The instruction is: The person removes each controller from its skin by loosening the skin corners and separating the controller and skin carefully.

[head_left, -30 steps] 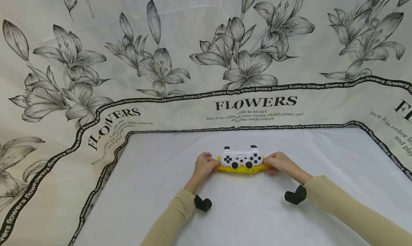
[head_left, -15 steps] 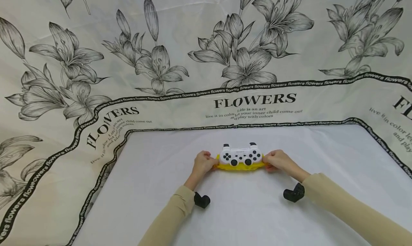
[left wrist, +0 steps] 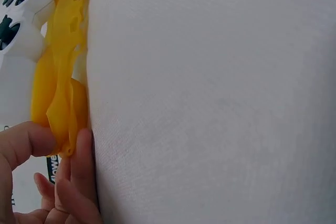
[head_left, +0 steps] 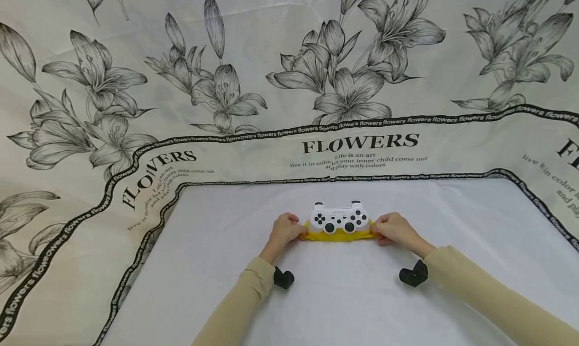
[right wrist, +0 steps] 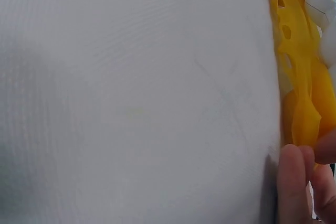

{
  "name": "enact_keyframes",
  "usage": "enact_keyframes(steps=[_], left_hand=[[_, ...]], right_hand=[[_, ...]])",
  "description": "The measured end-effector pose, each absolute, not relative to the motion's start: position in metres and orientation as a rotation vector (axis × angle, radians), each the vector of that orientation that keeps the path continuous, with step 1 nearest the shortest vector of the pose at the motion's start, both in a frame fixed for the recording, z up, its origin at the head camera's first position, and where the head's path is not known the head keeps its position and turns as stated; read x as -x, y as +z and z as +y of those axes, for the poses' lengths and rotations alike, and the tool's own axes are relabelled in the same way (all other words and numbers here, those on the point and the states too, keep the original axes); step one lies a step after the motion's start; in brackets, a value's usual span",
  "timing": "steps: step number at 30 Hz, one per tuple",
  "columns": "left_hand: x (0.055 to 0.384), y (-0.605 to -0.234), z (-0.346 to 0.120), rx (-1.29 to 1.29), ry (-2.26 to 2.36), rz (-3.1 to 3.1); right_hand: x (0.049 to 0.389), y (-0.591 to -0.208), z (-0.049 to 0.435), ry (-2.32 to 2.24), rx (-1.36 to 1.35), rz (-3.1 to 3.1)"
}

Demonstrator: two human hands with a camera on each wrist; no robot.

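A white game controller with black buttons and thumbsticks lies face up in a soft yellow controller cover, seen in the head view. The cover has cut-out holes and bunches along the controller's near side. My left hand pinches the cover's left end; in the left wrist view its thumb and fingers meet on the yellow edge. At the right end, my right hand pinches the cover between thumb and fingers. How far the cover reaches underneath is hidden.
A white cloth covers the table surface. Behind it rises a floral-printed curtain with black lettered borders. Black wrist-worn pieces show at both sleeves.
The controller has shifted slightly away from me and tilted a little. More of the yellow cover shows below its thumbsticks now. Both hands keep their hold on the cover's ends.
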State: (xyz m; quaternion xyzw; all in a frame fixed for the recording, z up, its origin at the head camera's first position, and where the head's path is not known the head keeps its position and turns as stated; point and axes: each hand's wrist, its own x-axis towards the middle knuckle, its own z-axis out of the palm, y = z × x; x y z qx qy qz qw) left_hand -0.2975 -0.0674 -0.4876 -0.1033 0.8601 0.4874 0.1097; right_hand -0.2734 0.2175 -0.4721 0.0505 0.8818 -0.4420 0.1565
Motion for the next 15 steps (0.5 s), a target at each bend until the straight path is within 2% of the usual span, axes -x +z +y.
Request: enact_keyframes(steps=[15], left_hand=[[0.2955, -0.4864, -0.0630, 0.176, 1.326, 2.612]], right_hand=[[0.2692, -0.4774, 0.2172, -1.329, -0.197, 2.552]])
